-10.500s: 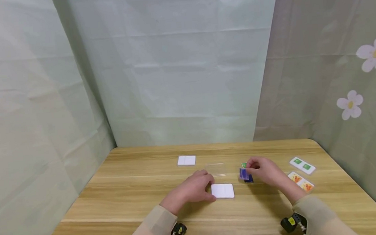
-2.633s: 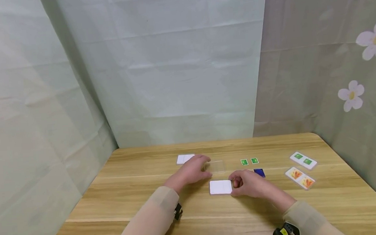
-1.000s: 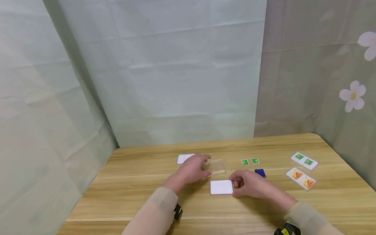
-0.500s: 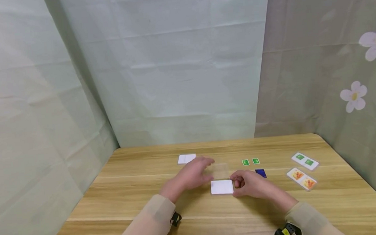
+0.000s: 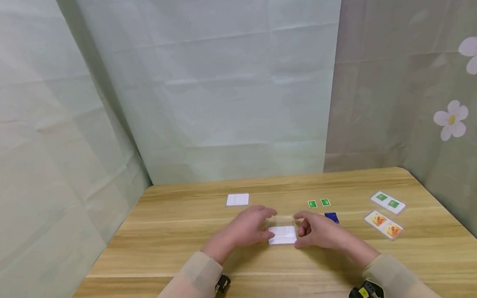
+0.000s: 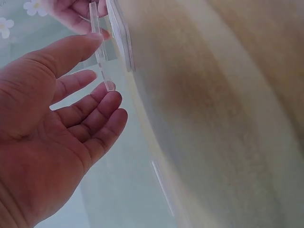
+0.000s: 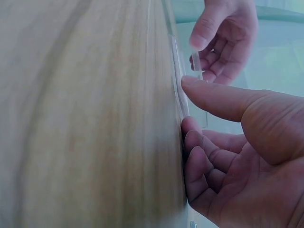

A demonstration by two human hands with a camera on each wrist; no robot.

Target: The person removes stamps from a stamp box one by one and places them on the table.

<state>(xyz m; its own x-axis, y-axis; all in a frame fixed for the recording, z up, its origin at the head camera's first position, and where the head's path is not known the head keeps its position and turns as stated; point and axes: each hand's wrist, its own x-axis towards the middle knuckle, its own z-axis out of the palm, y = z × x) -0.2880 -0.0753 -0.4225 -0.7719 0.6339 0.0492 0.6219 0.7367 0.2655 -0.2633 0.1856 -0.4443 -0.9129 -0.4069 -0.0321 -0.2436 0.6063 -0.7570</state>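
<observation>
My left hand [image 5: 241,227] pinches a clear plastic cover [image 6: 100,52] between thumb and fingers, at the cover's left end. That cover is above a flat, rectangular white card case [image 5: 282,239], which lies on the table and shows through it. At the case's right end is my right hand [image 5: 321,231], its thumb and curled fingers against the edge. In the right wrist view, the right thumb [image 7: 209,97] is at the rim of the case, with the other fingers bent low by the tabletop.
Two small green cards [image 5: 319,203] and a dark blue card [image 5: 332,217] lie to the right. Further right are a case with green pictures [image 5: 387,202] and one with orange pictures [image 5: 384,225]. Another white case [image 5: 237,199] sits at the back on the wooden table [image 5: 166,246].
My left hand has lifted the clear cover from behind the white case and brought it nearer, over the case. The right hand stays at the case's right end. Earlier, it held a blue card.
</observation>
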